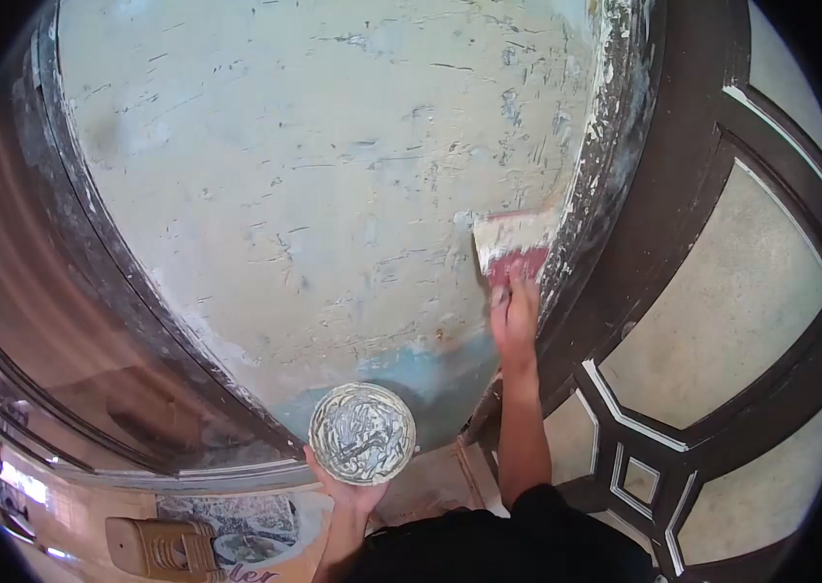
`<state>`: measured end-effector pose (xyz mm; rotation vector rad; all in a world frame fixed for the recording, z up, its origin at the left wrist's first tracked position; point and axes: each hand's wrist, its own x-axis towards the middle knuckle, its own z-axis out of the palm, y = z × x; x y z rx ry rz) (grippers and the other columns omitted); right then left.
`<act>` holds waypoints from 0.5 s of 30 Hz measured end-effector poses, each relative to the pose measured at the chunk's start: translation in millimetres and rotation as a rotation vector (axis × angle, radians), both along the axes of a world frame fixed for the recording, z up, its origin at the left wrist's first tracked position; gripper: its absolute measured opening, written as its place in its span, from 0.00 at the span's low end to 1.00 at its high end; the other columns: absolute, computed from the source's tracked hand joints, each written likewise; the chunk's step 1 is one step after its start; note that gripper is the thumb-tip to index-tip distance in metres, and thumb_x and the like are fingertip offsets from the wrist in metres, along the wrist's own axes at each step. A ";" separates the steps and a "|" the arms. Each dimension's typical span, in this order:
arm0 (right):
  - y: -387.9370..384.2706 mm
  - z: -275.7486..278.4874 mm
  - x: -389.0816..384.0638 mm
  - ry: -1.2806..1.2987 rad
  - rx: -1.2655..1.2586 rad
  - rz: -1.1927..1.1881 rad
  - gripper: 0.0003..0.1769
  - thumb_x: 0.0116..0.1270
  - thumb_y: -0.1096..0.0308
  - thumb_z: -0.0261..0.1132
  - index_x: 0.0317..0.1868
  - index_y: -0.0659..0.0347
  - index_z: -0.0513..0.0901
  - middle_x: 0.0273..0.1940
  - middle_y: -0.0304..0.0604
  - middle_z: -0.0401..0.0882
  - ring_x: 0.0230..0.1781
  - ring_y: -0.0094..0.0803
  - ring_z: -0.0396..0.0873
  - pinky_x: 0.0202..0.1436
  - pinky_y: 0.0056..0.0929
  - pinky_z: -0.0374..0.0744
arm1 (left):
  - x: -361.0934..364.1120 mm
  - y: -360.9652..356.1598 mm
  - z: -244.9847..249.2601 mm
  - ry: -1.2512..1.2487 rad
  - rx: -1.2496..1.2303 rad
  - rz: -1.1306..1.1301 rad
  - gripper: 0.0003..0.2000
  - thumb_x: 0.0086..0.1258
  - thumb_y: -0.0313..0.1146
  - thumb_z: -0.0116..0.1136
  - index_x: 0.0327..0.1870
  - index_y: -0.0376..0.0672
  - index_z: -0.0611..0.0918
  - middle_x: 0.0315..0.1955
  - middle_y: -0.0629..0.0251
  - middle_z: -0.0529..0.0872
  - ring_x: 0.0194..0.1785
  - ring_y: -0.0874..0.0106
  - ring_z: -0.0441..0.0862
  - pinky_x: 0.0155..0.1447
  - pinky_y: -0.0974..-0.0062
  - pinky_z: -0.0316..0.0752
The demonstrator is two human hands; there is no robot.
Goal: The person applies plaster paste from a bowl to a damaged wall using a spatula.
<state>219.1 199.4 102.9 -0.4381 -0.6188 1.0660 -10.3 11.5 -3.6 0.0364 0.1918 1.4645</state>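
My right hand point(516, 303) grips a red putty knife point(520, 264) with a wide blade edge coated in cream putty. The blade lies against the wall point(333, 223) near its right border, beside the dark, putty-smeared frame. Low in front of me, my left hand point(357, 494) holds a round tub point(362, 433) from below and the side. Streaky grey and white putty covers the tub's inside. The wall is cream, with many small gouges and scratches and a bluish patch toward the bottom.
A dark panelled door point(693, 321) with white-edged mouldings stands close on the right. Glossy brown glazing point(70, 321) runs along the left. Behind on the lower left are a brown plastic stool point(153, 546) and a stained sheet point(236, 515) on the floor.
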 end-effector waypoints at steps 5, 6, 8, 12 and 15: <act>13.5 -9.3 -2.0 -0.129 0.033 0.039 0.08 0.71 0.63 0.61 0.42 0.58 0.75 0.29 0.29 0.71 0.21 0.17 0.69 0.23 0.20 0.67 | 2.5 -2.2 18.9 0.002 0.066 -0.034 0.48 0.50 0.74 0.51 0.71 0.56 0.62 0.68 0.54 0.63 0.68 0.45 0.62 0.67 0.35 0.58; 6.2 -23.1 -3.2 -0.134 -0.006 0.014 0.08 0.71 0.64 0.61 0.44 0.58 0.75 0.30 0.29 0.71 0.22 0.16 0.68 0.23 0.19 0.66 | 1.3 -3.8 22.8 0.016 0.100 -0.045 0.48 0.50 0.74 0.51 0.71 0.56 0.62 0.68 0.54 0.63 0.68 0.45 0.62 0.67 0.35 0.58; -16.4 -39.9 -7.2 -0.134 -0.052 0.017 0.07 0.71 0.65 0.61 0.44 0.58 0.75 0.31 0.29 0.72 0.23 0.16 0.68 0.23 0.19 0.65 | 0.0 -4.4 23.5 0.022 0.135 -0.048 0.48 0.49 0.74 0.52 0.71 0.56 0.62 0.68 0.54 0.63 0.68 0.45 0.62 0.66 0.34 0.58; -35.0 10.6 -23.6 -0.146 -0.028 -0.092 0.05 0.73 0.65 0.58 0.39 0.56 0.76 0.28 0.31 0.70 0.23 0.15 0.67 0.24 0.17 0.63 | -5.0 -5.9 25.2 -0.006 0.133 -0.033 0.49 0.49 0.74 0.53 0.72 0.57 0.60 0.69 0.52 0.61 0.69 0.39 0.58 0.66 0.33 0.57; -7.3 25.3 -18.7 -0.125 0.106 0.022 0.06 0.73 0.66 0.58 0.42 0.58 0.77 0.29 0.31 0.71 0.24 0.15 0.67 0.25 0.17 0.63 | -7.6 -4.5 27.1 -0.063 0.181 -0.079 0.51 0.48 0.74 0.55 0.73 0.57 0.57 0.70 0.50 0.57 0.68 0.32 0.53 0.65 0.31 0.57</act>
